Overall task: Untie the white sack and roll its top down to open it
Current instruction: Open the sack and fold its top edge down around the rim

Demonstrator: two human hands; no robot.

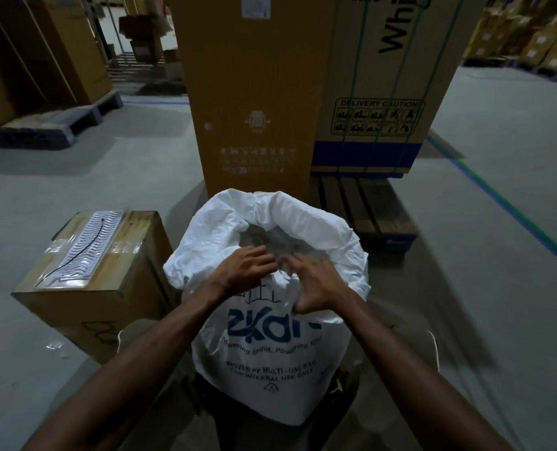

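One white sack (pixel 270 362) stands on the floor (pixel 75 190) nearest the viewer, its mouth open and its top rolled into a thick collar. Inside lies a greyish mass too dim to identify. The left hand (pixel 244 268) and right hand (pixel 316 284) curl their fingers over the near rim, gripping the fabric. One taped carton (pixel 107 275) sits just left. Two tall cartons (pixel 254 92) stand behind.

Both forearms bare from elbow to wrist, no sleeves visible. Left hand (pixel 246 267) and right hand (pixel 316 282) bare too: no gloves, rings, watch or bands seen. Fingers slightly motion-blurred.
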